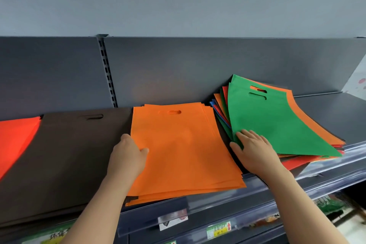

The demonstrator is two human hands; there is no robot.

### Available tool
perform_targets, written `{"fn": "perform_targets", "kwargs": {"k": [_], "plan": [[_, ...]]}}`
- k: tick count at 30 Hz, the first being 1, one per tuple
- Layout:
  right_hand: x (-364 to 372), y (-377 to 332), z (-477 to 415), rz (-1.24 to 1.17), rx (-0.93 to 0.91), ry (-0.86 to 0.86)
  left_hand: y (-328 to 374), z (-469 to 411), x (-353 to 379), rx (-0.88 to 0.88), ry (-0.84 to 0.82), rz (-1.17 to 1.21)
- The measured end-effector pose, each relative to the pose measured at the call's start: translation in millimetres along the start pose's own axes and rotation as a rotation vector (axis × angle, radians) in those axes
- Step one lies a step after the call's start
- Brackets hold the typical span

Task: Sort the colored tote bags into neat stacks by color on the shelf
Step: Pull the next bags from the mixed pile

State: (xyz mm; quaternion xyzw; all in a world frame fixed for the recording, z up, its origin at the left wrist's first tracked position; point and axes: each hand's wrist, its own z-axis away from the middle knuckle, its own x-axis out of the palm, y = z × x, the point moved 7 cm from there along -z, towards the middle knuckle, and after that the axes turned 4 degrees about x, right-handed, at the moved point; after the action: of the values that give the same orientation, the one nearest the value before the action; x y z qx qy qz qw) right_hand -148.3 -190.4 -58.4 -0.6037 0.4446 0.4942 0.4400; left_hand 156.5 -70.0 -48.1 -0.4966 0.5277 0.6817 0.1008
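Note:
A neat stack of orange tote bags [184, 148] lies mid-shelf. My left hand [126, 154] rests at its left edge with the thumb lying on the top bag. To the right a mixed, fanned pile [221, 113] of green, orange, red and blue bags leans toward the back panel, topped by a green bag [277, 125]. My right hand [255, 150] lies flat with straight fingers on that green bag's lower left corner. Left of the orange stack sits a brown stack [65, 154], and a red stack [13, 138] at the far left.
The dark grey shelf [336, 113] has a bare stretch at the right behind the mixed pile. A slotted upright [108, 73] divides the back panel. Price-label rails [217, 226] run along the front edge, with a lower shelf beneath.

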Motion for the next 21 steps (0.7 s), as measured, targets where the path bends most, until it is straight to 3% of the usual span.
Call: {"fn": "perform_targets", "kwargs": {"k": [4,9,14,21], "plan": [[-3.8,13.5,4.9,0.031,0.068,0.061,13.6,11.2,9.1,0.048,-0.039,0.037],[-3.7,-4.7,11.7,-0.091,-0.005,0.042,25.8,16.2,21.6,0.151,-0.093,-0.005],[-16.2,-8.8,26.1,-0.252,-0.005,0.103,43.4,20.7,8.7,0.357,0.079,-0.216],[-44.2,12.7,39.6,-0.277,-0.045,0.185,110.7,38.0,34.8,0.581,0.069,-0.071]]}}
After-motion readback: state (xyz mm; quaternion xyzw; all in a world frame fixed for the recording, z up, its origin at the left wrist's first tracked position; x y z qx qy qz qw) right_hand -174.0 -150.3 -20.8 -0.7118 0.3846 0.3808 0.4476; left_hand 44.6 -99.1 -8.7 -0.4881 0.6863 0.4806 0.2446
